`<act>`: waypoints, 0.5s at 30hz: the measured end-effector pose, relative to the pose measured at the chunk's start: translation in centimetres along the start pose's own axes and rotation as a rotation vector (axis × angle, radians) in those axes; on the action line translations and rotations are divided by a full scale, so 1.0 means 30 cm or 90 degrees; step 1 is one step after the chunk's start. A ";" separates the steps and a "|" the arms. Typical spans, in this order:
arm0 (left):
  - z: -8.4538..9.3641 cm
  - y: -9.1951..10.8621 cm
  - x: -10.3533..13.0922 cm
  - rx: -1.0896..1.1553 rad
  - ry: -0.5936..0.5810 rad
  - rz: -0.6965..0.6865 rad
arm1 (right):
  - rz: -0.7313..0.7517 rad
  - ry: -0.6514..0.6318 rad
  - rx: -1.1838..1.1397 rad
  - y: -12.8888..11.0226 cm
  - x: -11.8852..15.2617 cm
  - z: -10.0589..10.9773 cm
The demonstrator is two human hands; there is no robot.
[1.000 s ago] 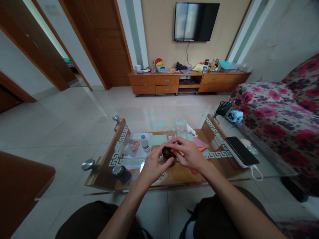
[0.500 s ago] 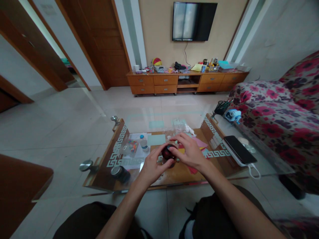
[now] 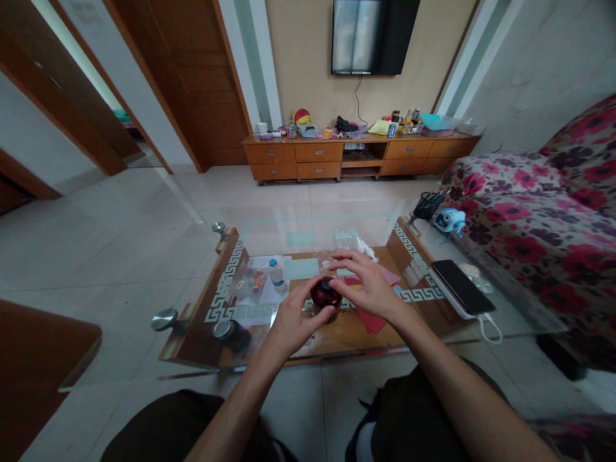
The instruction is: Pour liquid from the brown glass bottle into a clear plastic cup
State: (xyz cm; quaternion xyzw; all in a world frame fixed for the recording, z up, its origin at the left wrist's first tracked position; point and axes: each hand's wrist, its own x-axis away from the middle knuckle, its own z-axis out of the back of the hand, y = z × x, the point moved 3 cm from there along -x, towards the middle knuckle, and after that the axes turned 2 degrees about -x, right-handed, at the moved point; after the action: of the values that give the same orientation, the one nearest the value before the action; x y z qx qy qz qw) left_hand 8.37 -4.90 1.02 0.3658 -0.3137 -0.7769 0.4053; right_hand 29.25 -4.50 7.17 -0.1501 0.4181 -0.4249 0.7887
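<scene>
A small, rounded, dark reddish-brown bottle (image 3: 325, 296) with a black cap stands upright over the glass tabletop, in the middle of the head view. My left hand (image 3: 296, 316) grips it from the left, thumb in front and fingers behind. At its upper right is my right hand (image 3: 368, 285), fingers spread apart and thumb tip close to the cap; whether the thumb touches it I cannot tell. Beneath the glass, to the left, are a clear bottle with a blue cap (image 3: 276, 273) and a bag of coloured pieces (image 3: 255, 282).
A dark jar with a silver lid (image 3: 231, 335) is at the left front of the glass table (image 3: 289, 218). On the right are a phone (image 3: 462, 287) with a white cable, a blue sharpener-like device (image 3: 449, 221) and a pen holder (image 3: 427, 204). A floral sofa (image 3: 534, 212) borders that side.
My right fingers have loosened and spread away from the bottle's cap, leaving its top more visible. My left hand keeps its hold. The camera view has shifted slightly.
</scene>
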 end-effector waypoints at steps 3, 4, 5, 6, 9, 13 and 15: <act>-0.001 0.006 0.000 0.009 0.000 0.000 | 0.018 -0.030 0.035 -0.005 0.007 -0.020; -0.001 0.007 -0.001 0.010 0.001 0.000 | 0.019 -0.036 0.041 -0.004 0.008 -0.027; -0.001 0.009 -0.001 0.011 0.002 -0.001 | 0.018 -0.040 0.043 -0.003 0.009 -0.033; -0.001 0.010 -0.002 0.011 0.003 -0.002 | 0.019 -0.045 0.041 -0.002 0.010 -0.038; -0.002 0.009 -0.003 0.010 0.001 -0.006 | 0.032 -0.059 0.014 -0.001 0.011 -0.048; -0.005 -0.004 -0.001 -0.005 0.002 -0.005 | 0.036 -0.105 -0.044 -0.011 0.017 -0.054; -0.006 -0.011 0.000 -0.013 0.009 -0.006 | 0.024 -0.116 -0.080 -0.021 0.018 -0.054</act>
State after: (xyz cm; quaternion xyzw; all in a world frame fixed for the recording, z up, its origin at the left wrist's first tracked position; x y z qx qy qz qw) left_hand 8.38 -4.78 0.66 0.3684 -0.3010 -0.7793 0.4079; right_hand 27.79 -5.12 6.28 -0.2298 0.3735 -0.3677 0.8201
